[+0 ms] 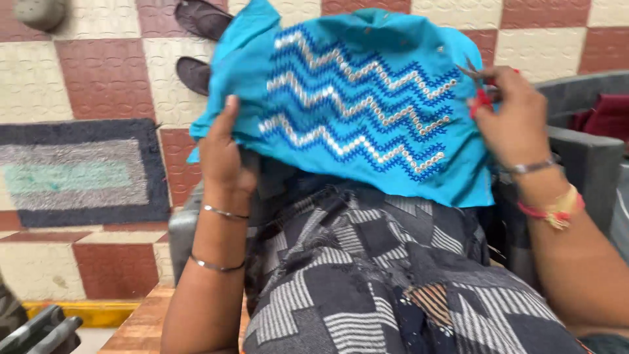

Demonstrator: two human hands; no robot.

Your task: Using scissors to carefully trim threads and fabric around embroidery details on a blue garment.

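Blue cloth (367,98) spread over lap, long axis L-R, zigzag trim running across. Left hand (223,157) fingers pinch its left edge. Right hand (508,115) fingers closed on small scissors (477,85) at right edge. Sandals (200,46) on floor (105,78) beyond; armrest (590,157) crowds right.

No packages, labels, signs or screens in view (checked floor, lap and chair area), nothing of that kind shows anywhere here.
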